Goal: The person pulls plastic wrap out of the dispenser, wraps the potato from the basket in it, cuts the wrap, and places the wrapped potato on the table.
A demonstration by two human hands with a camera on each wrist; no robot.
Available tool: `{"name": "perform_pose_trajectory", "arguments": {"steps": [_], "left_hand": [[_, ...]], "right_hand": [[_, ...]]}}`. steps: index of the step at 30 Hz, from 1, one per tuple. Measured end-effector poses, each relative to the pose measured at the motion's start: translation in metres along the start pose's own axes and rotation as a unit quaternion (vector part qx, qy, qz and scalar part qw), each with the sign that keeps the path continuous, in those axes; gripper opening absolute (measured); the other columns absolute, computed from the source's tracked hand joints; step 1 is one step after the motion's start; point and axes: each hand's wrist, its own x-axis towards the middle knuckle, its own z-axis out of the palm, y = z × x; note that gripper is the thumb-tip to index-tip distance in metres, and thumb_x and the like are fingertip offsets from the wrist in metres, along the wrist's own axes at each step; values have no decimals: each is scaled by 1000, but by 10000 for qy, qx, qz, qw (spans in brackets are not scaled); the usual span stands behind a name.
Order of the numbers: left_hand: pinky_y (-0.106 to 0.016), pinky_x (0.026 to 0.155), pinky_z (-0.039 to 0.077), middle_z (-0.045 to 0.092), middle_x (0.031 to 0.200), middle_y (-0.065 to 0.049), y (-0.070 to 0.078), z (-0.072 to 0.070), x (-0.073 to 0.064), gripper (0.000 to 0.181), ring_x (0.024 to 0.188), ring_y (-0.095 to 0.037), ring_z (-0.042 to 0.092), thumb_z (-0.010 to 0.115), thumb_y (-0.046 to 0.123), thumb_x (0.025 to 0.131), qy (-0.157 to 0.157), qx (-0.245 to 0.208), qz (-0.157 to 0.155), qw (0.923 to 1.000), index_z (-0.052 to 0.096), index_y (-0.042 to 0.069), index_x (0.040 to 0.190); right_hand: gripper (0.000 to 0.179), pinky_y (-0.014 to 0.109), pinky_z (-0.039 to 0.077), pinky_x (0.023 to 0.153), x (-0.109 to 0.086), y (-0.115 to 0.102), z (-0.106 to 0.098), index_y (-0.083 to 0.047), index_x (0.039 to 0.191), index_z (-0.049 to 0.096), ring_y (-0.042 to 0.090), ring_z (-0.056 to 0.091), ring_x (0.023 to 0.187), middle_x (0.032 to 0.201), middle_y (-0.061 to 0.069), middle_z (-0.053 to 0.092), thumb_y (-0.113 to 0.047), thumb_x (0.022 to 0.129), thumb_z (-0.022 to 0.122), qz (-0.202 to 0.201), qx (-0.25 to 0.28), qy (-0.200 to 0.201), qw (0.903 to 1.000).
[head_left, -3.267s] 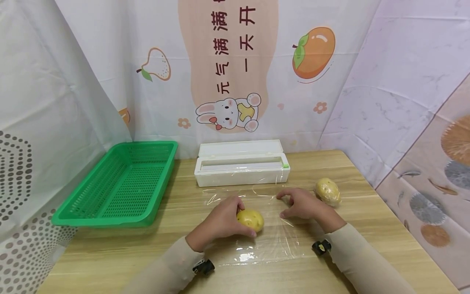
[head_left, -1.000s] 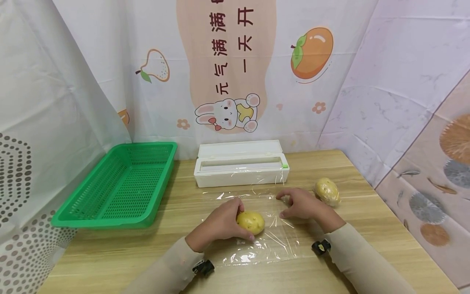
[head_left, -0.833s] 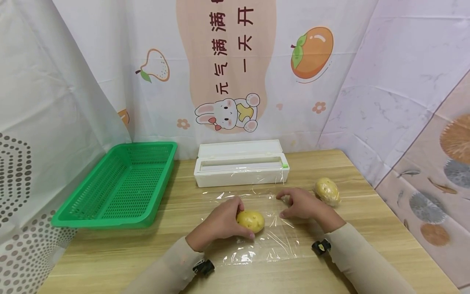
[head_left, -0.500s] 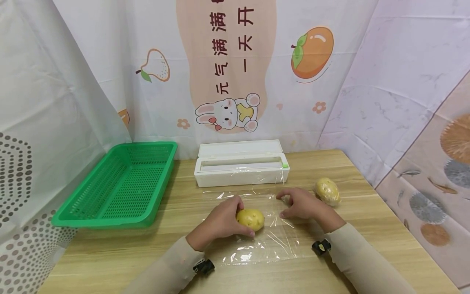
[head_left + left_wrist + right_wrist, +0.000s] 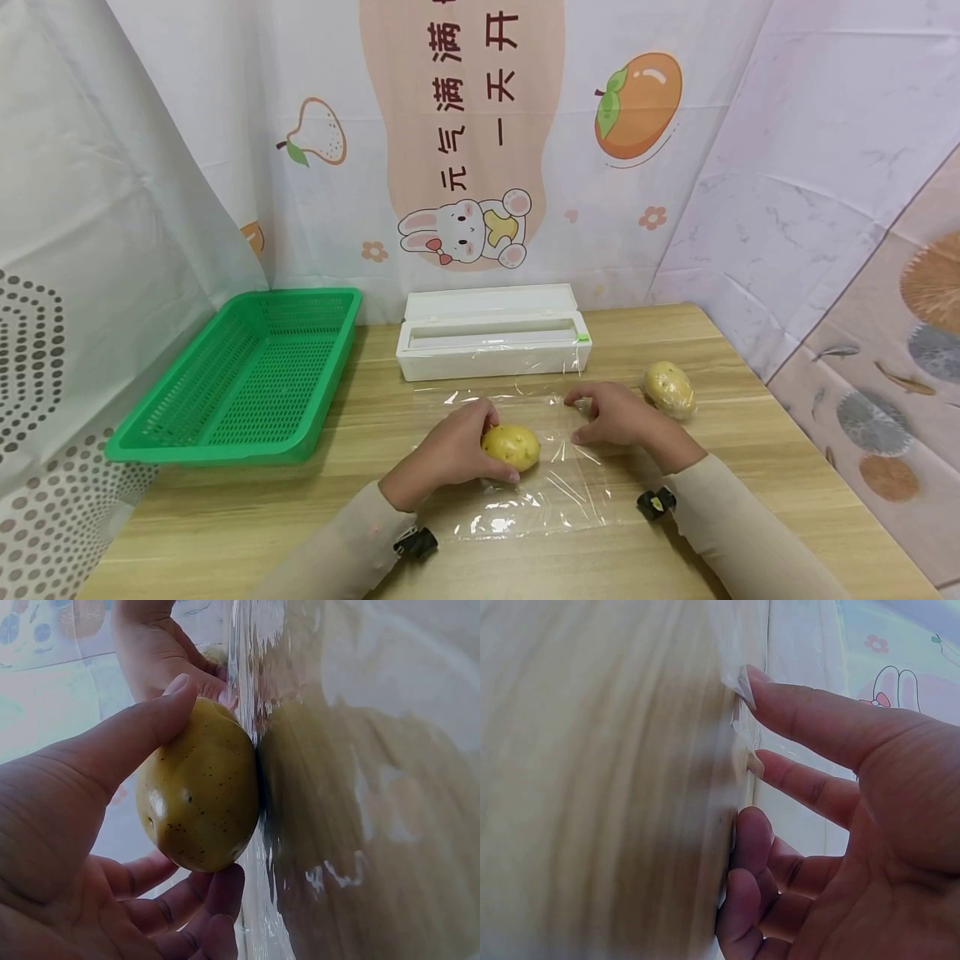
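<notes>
My left hand grips a yellow potato by its left end, thumb on the near side and fingers on the far side. Under the potato, a clear sheet of cling film lies wrinkled on the table and runs back to the white dispenser box. The left wrist view shows the potato low against the film, thumb on one side. My right hand rests its fingertips on the film to the right, thumb and index finger apart. In the right wrist view its thumb touches the film's edge.
The white cling film box stands at the back, lid up, roll inside. A green perforated basket sits at the left. A film-wrapped potato lies beside my right wrist. Printed curtains surround the wooden table.
Both hands stay almost in place. The potato has barely shifted, and creases and glints on the film between the hands differ from the earliest frame.
</notes>
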Motion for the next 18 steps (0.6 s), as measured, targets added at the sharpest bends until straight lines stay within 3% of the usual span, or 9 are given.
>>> {"name": "perform_pose_trajectory", "arguments": {"steps": [11, 18], "left_hand": [[-31, 74, 48, 58, 96, 5, 1, -3, -4, 76, 84, -13, 55, 99, 51, 58, -81, 68, -12, 9999, 55, 17, 110], [-37, 84, 52, 62, 111, -1, -2, -15, -9, 83, 98, -17, 60, 98, 51, 60, -202, -9, 2, 9998, 57, 14, 122]], "right_hand": [[56, 34, 43, 62, 1, -1, 0, -18, 124, 69, 18, 51, 70, 78, 4, 57, -22, 74, 93, 0, 19, -19, 10000], [56, 34, 43, 63, 2, -2, 0, -17, 125, 69, 18, 51, 70, 77, 4, 56, -22, 74, 93, -50, 23, -25, 10000]]}}
